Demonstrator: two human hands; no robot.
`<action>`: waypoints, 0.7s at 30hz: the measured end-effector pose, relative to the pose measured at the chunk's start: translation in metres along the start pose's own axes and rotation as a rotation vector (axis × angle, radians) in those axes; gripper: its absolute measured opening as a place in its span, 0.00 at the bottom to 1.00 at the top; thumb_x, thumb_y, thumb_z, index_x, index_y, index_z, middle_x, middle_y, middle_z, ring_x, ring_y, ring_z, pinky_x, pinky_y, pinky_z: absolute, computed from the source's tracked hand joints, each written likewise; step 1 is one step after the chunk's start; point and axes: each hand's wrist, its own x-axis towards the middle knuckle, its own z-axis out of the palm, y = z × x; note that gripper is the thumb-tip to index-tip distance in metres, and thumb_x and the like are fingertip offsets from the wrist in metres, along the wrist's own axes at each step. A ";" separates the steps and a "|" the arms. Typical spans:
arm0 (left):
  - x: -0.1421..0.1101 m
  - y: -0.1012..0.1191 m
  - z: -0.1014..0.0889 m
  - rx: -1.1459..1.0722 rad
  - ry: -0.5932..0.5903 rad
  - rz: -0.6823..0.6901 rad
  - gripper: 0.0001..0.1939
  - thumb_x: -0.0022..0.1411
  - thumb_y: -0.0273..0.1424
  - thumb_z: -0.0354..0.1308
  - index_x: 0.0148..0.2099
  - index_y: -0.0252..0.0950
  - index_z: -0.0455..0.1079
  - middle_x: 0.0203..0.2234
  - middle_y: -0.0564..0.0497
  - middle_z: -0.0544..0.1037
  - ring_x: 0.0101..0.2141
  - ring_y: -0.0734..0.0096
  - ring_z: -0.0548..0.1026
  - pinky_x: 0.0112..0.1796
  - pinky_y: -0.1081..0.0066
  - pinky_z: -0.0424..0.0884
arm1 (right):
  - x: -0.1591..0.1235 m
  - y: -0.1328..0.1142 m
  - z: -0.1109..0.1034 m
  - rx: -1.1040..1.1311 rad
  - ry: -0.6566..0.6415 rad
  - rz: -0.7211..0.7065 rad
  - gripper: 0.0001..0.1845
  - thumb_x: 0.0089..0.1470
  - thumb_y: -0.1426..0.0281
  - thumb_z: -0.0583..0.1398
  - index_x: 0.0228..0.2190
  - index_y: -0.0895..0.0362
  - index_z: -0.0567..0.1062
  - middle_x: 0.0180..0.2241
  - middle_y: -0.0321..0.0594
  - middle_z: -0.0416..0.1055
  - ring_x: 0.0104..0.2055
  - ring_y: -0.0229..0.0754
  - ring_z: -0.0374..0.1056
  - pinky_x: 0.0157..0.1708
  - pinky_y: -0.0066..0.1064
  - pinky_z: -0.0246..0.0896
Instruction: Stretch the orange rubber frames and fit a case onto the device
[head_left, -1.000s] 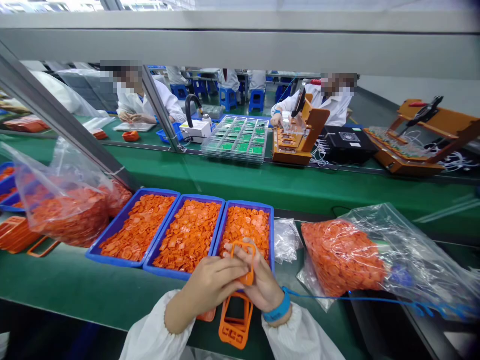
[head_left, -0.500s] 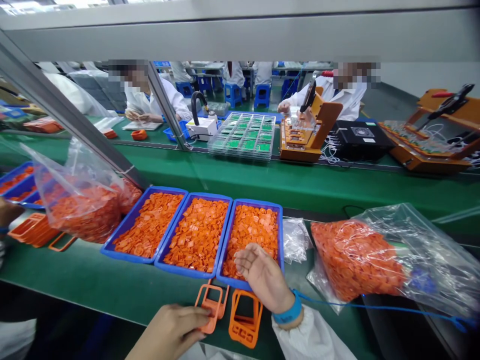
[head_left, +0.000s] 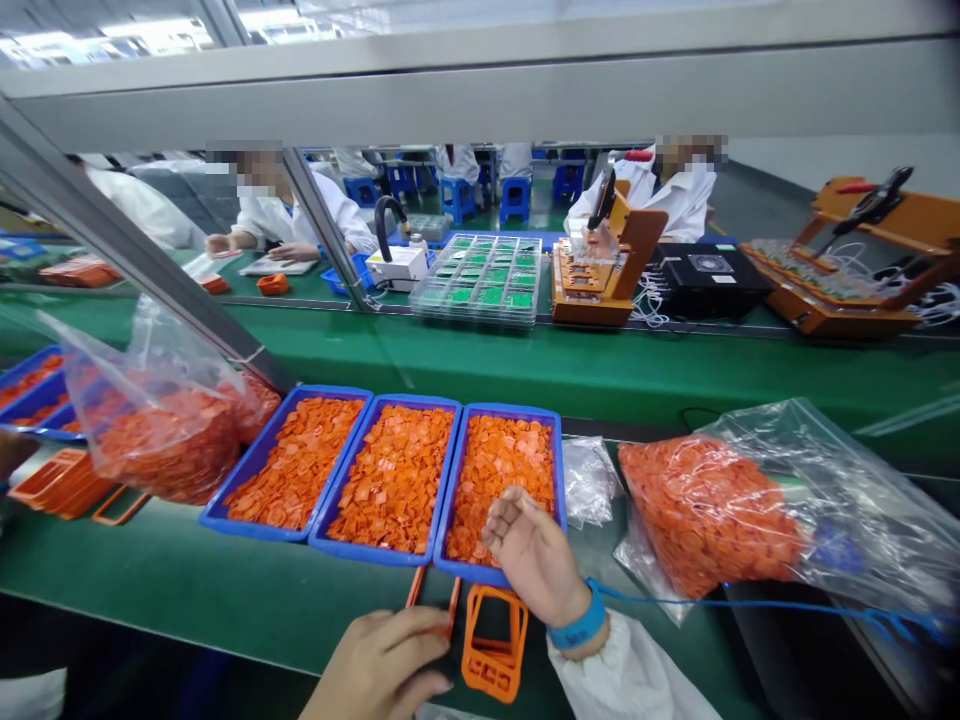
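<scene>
Trainee: Which faults are possible from this position?

Instructor: Three. First, a partly covered orange frame [head_left: 454,602] lies under the left hand [head_left: 386,652], just beside a second orange frame [head_left: 491,651]. A sideways push of the fingers could drive one against the other, or skew both on the green bench [head_left: 225,585]. Second, the right hand [head_left: 536,560] is over the near right corner of the rightmost blue tray [head_left: 472,573]. A low, hasty sweep of the wrist could catch the rim and spill the small orange pieces [head_left: 506,450] inside. Third, the blue cord [head_left: 667,603] runs from the wrist strap [head_left: 581,628] past the near side of the filled plastic bag [head_left: 705,510]. A sharp pull of the arm could snag that bag.

Trainee: State the pose of each hand.

Instructor: Left: back of the hand up, fingers pointing right across the frame, thumb apart below them. Contact appears likely; whether the fingers grip cannot be told, because the hand hides the near part of the frame. Right: palm bared, fingers loosely bent and aimed up and left, nothing visible in the grasp. Its height above the pieces cannot be judged from this view.
</scene>
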 end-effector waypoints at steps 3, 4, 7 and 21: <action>0.009 0.016 0.008 -0.034 -0.054 0.086 0.16 0.76 0.45 0.54 0.49 0.44 0.79 0.49 0.50 0.87 0.39 0.66 0.87 0.40 0.71 0.81 | 0.000 0.000 0.000 0.003 0.007 -0.003 0.11 0.53 0.64 0.74 0.35 0.55 0.82 0.33 0.36 0.83 0.38 0.40 0.77 0.44 0.32 0.70; 0.011 0.019 0.012 -0.056 -0.074 0.089 0.15 0.76 0.45 0.54 0.50 0.44 0.78 0.49 0.51 0.87 0.40 0.66 0.87 0.40 0.71 0.80 | 0.000 0.000 0.000 -0.001 0.003 -0.004 0.11 0.53 0.64 0.74 0.35 0.55 0.82 0.33 0.36 0.83 0.37 0.40 0.76 0.44 0.32 0.70; 0.016 0.021 0.026 -0.128 -0.095 0.068 0.15 0.78 0.44 0.52 0.51 0.45 0.77 0.48 0.53 0.87 0.39 0.67 0.87 0.40 0.70 0.79 | -0.001 0.000 0.001 -0.002 -0.013 -0.009 0.11 0.53 0.64 0.74 0.35 0.55 0.82 0.33 0.36 0.82 0.37 0.41 0.76 0.43 0.33 0.69; 0.018 0.007 0.002 -0.135 0.316 0.044 0.08 0.75 0.39 0.59 0.46 0.46 0.78 0.38 0.50 0.89 0.35 0.65 0.87 0.40 0.68 0.83 | -0.006 0.004 0.001 -0.246 -0.183 -0.085 0.18 0.55 0.57 0.72 0.42 0.55 0.80 0.44 0.44 0.81 0.46 0.45 0.75 0.48 0.34 0.66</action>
